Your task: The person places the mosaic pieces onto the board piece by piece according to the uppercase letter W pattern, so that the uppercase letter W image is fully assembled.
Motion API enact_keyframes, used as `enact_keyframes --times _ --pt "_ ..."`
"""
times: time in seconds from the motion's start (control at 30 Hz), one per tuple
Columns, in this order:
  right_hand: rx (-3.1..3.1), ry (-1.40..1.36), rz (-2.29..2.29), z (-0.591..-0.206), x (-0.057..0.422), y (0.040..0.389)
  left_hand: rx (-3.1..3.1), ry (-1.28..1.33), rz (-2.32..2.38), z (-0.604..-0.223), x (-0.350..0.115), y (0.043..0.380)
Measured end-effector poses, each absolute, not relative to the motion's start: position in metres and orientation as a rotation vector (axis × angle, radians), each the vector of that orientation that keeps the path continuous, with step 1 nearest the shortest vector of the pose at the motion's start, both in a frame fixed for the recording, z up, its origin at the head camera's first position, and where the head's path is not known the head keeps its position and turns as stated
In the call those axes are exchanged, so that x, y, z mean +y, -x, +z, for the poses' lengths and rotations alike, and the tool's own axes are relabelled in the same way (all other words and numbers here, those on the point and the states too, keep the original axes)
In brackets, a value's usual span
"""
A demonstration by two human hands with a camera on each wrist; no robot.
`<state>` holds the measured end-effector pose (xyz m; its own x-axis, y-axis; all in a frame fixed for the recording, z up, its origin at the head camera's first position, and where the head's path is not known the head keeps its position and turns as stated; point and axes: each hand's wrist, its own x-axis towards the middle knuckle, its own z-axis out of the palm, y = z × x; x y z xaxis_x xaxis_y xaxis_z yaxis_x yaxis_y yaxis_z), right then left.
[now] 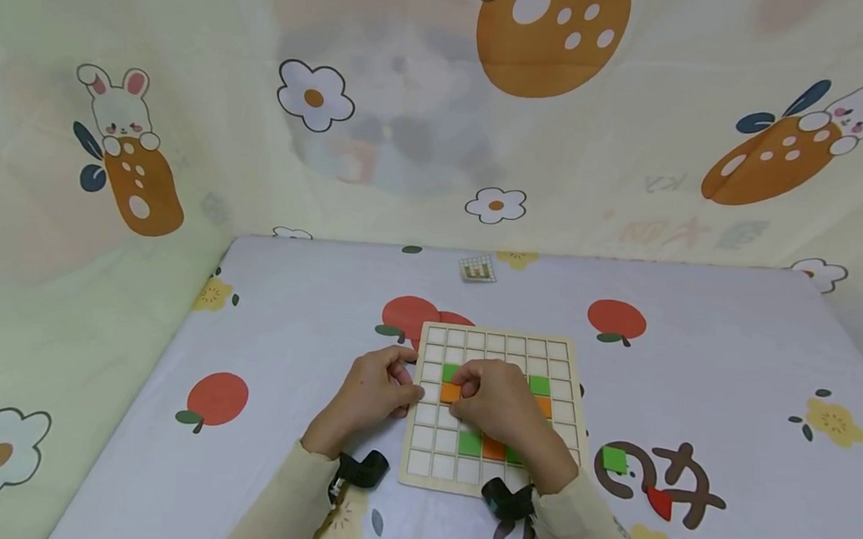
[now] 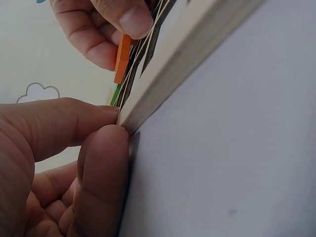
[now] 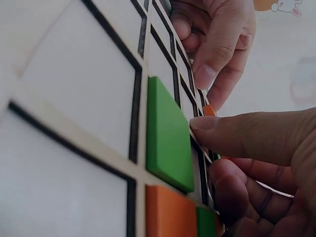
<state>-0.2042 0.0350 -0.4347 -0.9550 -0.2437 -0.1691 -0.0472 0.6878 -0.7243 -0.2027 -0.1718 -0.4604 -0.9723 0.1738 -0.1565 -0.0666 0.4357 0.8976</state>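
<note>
A square wooden grid board (image 1: 438, 328) lies on the table with several green and orange tiles in its cells. My left hand (image 1: 376, 389) holds the board's left edge between thumb and forefinger, close up in the left wrist view. Over the board's left half, my right hand (image 1: 501, 400) pinches an orange tile (image 1: 450, 393) by its right side with curled fingers. That tile stands a little proud of the board in the left wrist view. Just behind it sits a green tile (image 1: 450, 373). Another green tile (image 3: 168, 138) shows large in the right wrist view.
To the board's right lie a loose green tile (image 1: 614, 459) and a red three-cornered piece (image 1: 659, 502). A small card with a grid pattern (image 1: 478, 269) is at the table's back edge. Printed cloth (image 1: 376, 199) hangs behind the table.
</note>
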Motion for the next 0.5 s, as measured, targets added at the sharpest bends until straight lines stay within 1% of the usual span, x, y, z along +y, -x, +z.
enact_keyframes --times 0.5 --pt "2.63 0.203 -1.137 -0.4326 0.0341 0.2039 2.453 -0.087 1.555 -0.4585 -0.1716 0.2023"
